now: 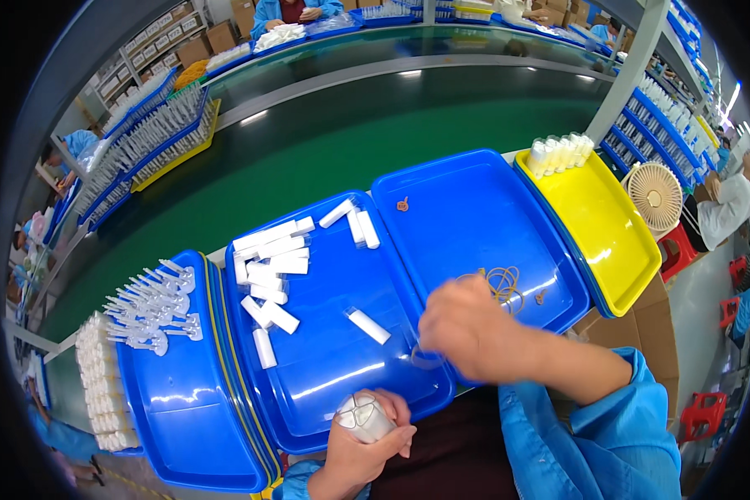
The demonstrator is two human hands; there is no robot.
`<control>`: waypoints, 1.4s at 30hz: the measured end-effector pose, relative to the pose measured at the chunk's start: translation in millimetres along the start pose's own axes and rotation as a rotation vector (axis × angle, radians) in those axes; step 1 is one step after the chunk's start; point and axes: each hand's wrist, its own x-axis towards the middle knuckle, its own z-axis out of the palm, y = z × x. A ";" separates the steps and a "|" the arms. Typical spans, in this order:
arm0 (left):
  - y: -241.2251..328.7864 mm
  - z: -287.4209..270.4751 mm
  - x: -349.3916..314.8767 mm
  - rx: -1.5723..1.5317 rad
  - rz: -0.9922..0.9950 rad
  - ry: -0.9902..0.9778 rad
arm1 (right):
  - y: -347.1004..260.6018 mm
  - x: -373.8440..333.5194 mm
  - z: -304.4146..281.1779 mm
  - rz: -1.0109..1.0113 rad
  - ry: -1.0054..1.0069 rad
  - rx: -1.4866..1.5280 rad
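My left hand, low in the middle, is wrapped round a bundle of several white tubes with clear ends facing up. My right hand is closed and slightly blurred above the seam between two blue trays. A faint pale loop, looking like a rubber band, shows at its fingers. Loose white tubes lie in the middle blue tray, with a single tube apart from the pile. Tan rubber bands lie in the right blue tray, just past my right hand.
A left blue tray holds clear plastic parts, with white pieces stacked beside it. White tubes stand in a yellow tray near a beige fan. Beyond runs a green conveyor belt; a person sits across it.
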 end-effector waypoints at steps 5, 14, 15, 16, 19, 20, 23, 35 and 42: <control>21.6 1.8 -5.7 -0.214 -0.141 -0.296 | -41.9 -1.0 9.9 -0.060 0.079 0.077; 12.3 -2.8 -16.8 0.619 0.272 -0.052 | -33.0 -4.0 0.4 0.477 0.038 1.966; 9.0 -4.0 -12.7 0.766 0.335 -0.005 | -38.0 -1.6 -2.9 0.478 -0.020 1.983; 8.3 -3.9 -9.6 0.914 0.397 0.043 | -45.0 1.7 -7.4 0.480 -0.079 1.999; 20.6 6.2 -3.7 0.868 0.260 0.110 | -72.1 6.3 -9.3 -0.027 -0.378 1.024; 24.0 6.7 -4.3 0.796 0.195 0.149 | -79.1 15.7 -15.5 -0.093 -0.471 0.963; 37.3 3.9 -9.8 0.323 0.015 0.071 | -74.2 -14.5 -3.0 0.143 -0.652 1.671; -0.8 -1.3 -3.3 1.457 0.823 0.087 | -68.5 -3.5 -1.9 0.429 -0.231 0.812; -5.8 10.2 -13.6 1.452 0.484 -0.013 | -84.4 -30.8 22.6 0.373 -0.024 0.533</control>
